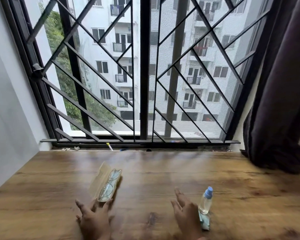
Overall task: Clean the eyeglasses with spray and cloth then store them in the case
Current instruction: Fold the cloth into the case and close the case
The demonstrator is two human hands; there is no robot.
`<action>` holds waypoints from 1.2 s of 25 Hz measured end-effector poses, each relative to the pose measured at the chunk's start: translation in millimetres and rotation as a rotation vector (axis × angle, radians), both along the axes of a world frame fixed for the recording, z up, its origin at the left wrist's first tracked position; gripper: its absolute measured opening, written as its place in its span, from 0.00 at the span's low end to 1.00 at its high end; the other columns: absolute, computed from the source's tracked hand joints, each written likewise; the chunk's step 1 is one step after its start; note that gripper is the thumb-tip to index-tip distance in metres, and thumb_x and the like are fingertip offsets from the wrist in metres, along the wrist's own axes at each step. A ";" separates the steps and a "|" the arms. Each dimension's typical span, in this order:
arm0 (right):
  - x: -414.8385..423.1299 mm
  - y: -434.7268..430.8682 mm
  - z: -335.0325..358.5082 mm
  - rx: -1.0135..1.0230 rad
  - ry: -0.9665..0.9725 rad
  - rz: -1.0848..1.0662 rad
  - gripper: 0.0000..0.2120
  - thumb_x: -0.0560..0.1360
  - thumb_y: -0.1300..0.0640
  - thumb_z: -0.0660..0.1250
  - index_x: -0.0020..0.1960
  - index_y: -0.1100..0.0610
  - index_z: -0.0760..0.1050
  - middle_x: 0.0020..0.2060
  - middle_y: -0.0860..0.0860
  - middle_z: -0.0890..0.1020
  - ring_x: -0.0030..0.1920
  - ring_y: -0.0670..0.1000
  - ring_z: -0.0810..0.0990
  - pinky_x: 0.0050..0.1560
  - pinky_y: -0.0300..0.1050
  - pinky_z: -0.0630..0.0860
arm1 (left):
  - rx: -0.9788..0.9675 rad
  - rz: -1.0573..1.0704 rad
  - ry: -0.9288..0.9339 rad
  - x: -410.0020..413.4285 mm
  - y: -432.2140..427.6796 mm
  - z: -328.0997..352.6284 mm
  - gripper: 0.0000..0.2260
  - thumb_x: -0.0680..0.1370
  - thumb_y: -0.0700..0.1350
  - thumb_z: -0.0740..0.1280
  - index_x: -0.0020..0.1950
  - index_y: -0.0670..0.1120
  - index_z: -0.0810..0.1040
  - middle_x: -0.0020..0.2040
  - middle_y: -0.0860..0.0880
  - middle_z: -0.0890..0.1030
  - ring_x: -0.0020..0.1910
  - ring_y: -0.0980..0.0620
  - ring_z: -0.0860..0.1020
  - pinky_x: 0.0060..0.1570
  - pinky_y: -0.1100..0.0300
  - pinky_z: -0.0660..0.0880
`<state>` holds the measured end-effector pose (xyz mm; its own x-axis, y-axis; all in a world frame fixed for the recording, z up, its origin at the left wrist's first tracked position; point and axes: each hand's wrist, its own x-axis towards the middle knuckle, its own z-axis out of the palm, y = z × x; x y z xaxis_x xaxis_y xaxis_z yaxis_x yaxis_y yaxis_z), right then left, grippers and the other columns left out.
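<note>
An open beige case (98,179) lies on the wooden table (163,172), its lid flapped to the left. Thin metal-framed eyeglasses (109,185) lie folded inside it. My left hand (93,217) reaches toward the case's near end with spread fingers, its fingertips touching or just short of it. A small clear spray bottle (205,200) with a blue cap stands to the right. A folded pale cloth (204,222) lies at the bottle's foot. My right hand (185,212) hovers just left of the bottle, fingers straight, holding nothing.
A barred window (144,75) with a dark frame rises behind the table. Small bits of litter and a pen (109,147) lie on the sill track. A dark curtain (280,101) hangs at the right and bunches onto the table's far right corner.
</note>
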<state>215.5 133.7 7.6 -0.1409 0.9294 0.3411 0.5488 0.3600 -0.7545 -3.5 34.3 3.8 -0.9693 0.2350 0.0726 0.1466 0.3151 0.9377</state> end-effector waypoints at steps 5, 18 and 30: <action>66.3 -7.2 41.3 -0.073 -0.086 -0.094 0.11 0.64 0.66 0.74 0.40 0.51 0.84 0.27 0.30 0.77 0.38 0.36 0.80 0.39 0.24 0.70 | 0.087 0.016 0.531 16.4 -2.7 -16.3 0.18 0.72 0.57 0.64 0.51 0.46 0.81 0.37 0.40 0.83 0.37 0.40 0.78 0.48 0.57 0.74; 67.0 -27.8 19.9 -0.298 -0.405 -0.156 0.06 0.70 0.51 0.69 0.42 0.52 0.82 0.50 0.51 0.81 0.50 0.50 0.79 0.45 0.40 0.71 | -0.237 -1.107 0.154 162.6 30.9 4.7 0.24 0.57 0.61 0.66 0.50 0.55 0.82 0.34 0.64 0.75 0.34 0.73 0.74 0.39 0.79 0.68; 83.9 -23.8 52.1 -0.455 0.281 -0.025 0.10 0.67 0.66 0.73 0.29 0.56 0.79 0.21 0.48 0.79 0.25 0.44 0.77 0.29 0.40 0.75 | -0.105 -0.912 0.120 154.6 34.5 23.4 0.09 0.63 0.57 0.66 0.40 0.58 0.81 0.31 0.62 0.81 0.32 0.66 0.77 0.39 0.66 0.74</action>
